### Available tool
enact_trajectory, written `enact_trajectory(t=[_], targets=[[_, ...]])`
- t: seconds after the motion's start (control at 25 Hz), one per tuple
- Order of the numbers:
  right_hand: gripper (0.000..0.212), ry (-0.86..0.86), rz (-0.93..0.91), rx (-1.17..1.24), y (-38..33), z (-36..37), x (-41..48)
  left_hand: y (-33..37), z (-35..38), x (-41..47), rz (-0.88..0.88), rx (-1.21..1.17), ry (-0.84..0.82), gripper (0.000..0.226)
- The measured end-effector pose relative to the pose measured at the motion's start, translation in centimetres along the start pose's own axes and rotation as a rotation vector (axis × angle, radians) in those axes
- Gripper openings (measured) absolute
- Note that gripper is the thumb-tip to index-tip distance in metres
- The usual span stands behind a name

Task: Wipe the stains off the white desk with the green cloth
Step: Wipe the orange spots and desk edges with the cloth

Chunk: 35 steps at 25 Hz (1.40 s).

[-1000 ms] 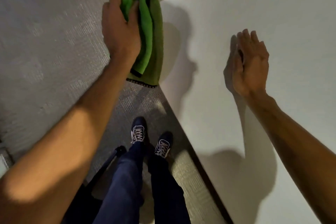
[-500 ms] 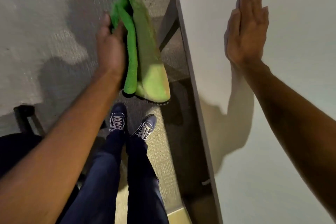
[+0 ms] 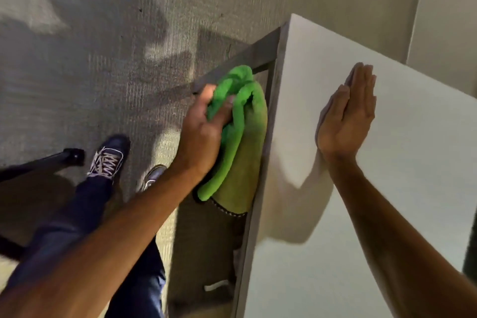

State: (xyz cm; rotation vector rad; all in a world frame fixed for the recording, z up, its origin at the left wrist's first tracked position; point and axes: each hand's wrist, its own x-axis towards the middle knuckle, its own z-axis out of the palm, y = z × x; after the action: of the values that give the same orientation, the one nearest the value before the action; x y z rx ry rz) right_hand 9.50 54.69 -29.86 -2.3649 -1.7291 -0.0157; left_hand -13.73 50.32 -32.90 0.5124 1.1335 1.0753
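Head view looks steeply down past both bare forearms at the corner of a white table (image 3: 387,214) and the floor beside it. The left hand (image 3: 204,131) is clenched around a bunched green cloth (image 3: 240,121), fingers curled into its folds; the cloth hangs down from the grip, off the tabletop, just beside the table's left edge, and whether it touches that edge cannot be told. Its lower end shows a duller yellow-green face with a dark stitched hem. The right hand (image 3: 348,116) lies flat on the tabletop, fingers straight and pressed together, holding nothing, well apart from the cloth. Shadows of the arm and hand fall on the white surface below it; no stain can be made out there.

Under the table's left edge a grey frame bar (image 3: 247,54) runs off to the corner, partly behind the cloth. Below the left forearm are dark blue trouser legs (image 3: 77,214) and two dark lace-up shoes (image 3: 108,157) on grey ribbed carpet (image 3: 90,59). A black chair leg (image 3: 51,160) reaches in from the left, just beside the nearer shoe. A pale wall panel (image 3: 444,20) stands behind the table's far corner.
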Motion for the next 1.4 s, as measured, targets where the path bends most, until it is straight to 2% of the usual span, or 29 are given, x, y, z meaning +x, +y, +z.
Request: enact_trajectory(t=[0.08, 0.2, 0.32, 0.44, 0.56, 0.8, 0.92, 1.04, 1.16, 1.32, 1.4], targets=[[0.049, -0.010, -0.006, -0.006, 0.0, -0.1, 0.0, -1.0, 1.7, -1.4, -0.040, -0.014, -0.017, 0.007], [0.050, -0.019, -0.018, -0.020, 0.0, -0.2, 0.1, -3.7, 3.5, -5.9, -0.129, 0.094, -0.009, 0.013], [0.049, -0.023, -0.017, -0.021, -0.1, -0.3, 0.0, -5.6, 3.2, -11.0, -0.180, 0.035, -0.007, 0.019], [0.049, -0.020, -0.018, -0.021, -0.2, -0.4, -0.1, -5.5, 3.3, -12.0, -0.109, 0.131, 0.007, 0.021], [0.049, -0.022, -0.020, -0.012, -0.2, -0.5, -0.1, -4.1, 4.5, -9.0, -0.079, 0.258, 0.037, 0.026], [0.049, -0.021, -0.010, 0.018, -0.1, -0.6, -0.2, 0.6, 7.5, 2.2, 0.204, 0.384, 0.188, 0.029], [0.049, -0.012, -0.013, 0.025, -0.2, -0.5, -0.1, 3.4, 8.9, 8.5, 0.273, 0.479, 0.243, 0.033], [0.050, -0.006, -0.014, 0.034, -0.1, -0.4, -0.2, 5.3, 9.5, 11.5, 0.296, 0.550, 0.168, 0.037], [0.051, 0.007, -0.021, 0.033, 0.0, -0.3, -0.2, 4.7, 9.2, 10.2, 0.300, 0.487, 0.106, 0.036], [0.050, 0.002, -0.022, 0.041, 0.1, -0.4, -0.2, 2.3, 8.6, 4.6, 0.415, 0.529, 0.146, 0.026], [0.050, 0.001, -0.020, 0.036, 0.1, -0.5, -0.2, 0.5, 8.3, 1.0, 0.348, 0.555, 0.138, 0.029]])
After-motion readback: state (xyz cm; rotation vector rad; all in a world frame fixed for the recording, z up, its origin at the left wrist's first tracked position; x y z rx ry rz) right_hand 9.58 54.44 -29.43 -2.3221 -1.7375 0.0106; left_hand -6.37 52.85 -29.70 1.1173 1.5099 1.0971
